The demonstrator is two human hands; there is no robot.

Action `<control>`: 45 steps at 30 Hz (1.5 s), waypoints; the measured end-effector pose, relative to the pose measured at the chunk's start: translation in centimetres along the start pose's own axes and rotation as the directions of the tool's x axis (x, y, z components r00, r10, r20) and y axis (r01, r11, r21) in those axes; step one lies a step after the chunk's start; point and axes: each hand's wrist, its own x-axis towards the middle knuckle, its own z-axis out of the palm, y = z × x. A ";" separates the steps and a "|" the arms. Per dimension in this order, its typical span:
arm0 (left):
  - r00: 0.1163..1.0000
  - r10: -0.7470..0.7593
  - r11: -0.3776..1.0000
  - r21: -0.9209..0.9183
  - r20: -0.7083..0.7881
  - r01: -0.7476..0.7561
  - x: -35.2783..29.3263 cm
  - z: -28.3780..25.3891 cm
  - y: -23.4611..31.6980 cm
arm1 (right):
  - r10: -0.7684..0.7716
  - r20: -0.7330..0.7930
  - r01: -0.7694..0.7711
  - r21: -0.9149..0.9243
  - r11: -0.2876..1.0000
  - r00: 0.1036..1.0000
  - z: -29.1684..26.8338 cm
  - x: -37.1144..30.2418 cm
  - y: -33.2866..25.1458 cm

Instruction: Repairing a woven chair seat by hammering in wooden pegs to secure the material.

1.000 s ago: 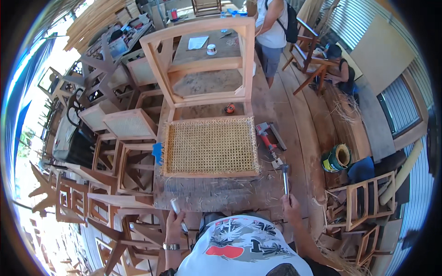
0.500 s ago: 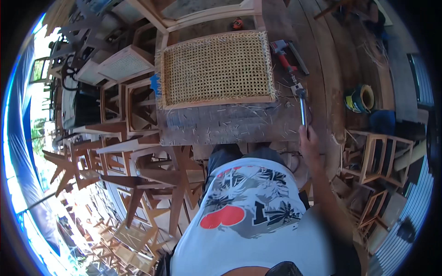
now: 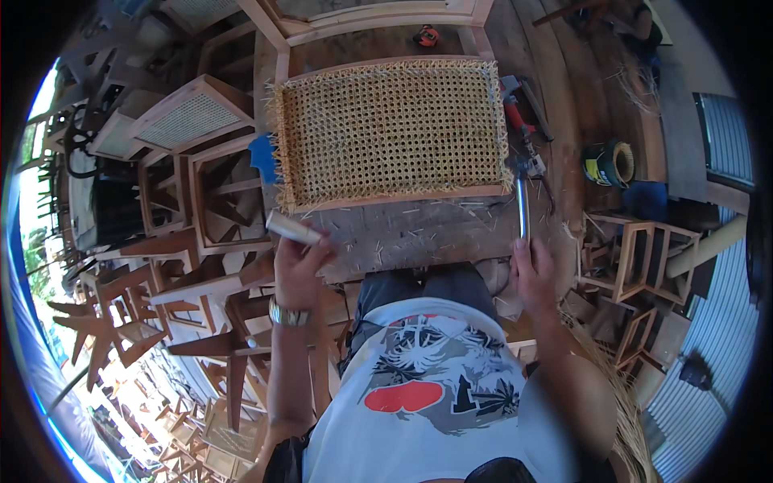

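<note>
My left hand [image 3: 298,272], with a metal watch band at the wrist, grips a short pale piece of wood [image 3: 291,227] over the near left edge of the workbench [image 3: 386,241]. My right hand [image 3: 533,272] is closed round the lower end of a hammer [image 3: 522,208] with a shiny metal handle. The hammer's head is at the bench's right, close to a red and grey nail gun [image 3: 515,113]. Between my hands and farther off lies a woven cane panel [image 3: 394,133] in a wooden frame, its cut cane ends sticking up round the border.
Cane scraps litter the bench. An orange tape measure [image 3: 426,35] lies beyond the panel, and a blue piece [image 3: 261,158] pokes out at its left. Wooden chair frames [image 3: 229,193] crowd the left. At the right stand a bucket [image 3: 596,165] and more frames [image 3: 636,258]; another person [image 3: 644,32] is far right.
My left hand has come into view holding the pale piece of wood. My right hand still holds the hammer, a little lower in the picture. The whole view has shifted slightly.
</note>
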 end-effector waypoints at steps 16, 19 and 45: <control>0.918 0.082 0.971 -0.240 0.389 0.015 13.8 15.2 -2.3 | 0.225 -0.180 -0.221 0.042 0.974 0.957 0.5 -3.4 -1.4; 0.920 0.058 0.976 -0.216 0.387 0.030 13.6 16.2 -2.7 | 0.222 -0.180 -0.213 0.071 0.974 0.958 0.0 -1.9 -2.2; 0.889 0.118 0.973 0.126 0.443 -0.192 12.1 18.0 -1.8 | 0.134 0.081 -0.121 -0.148 0.981 0.988 -1.0 -0.1 1.0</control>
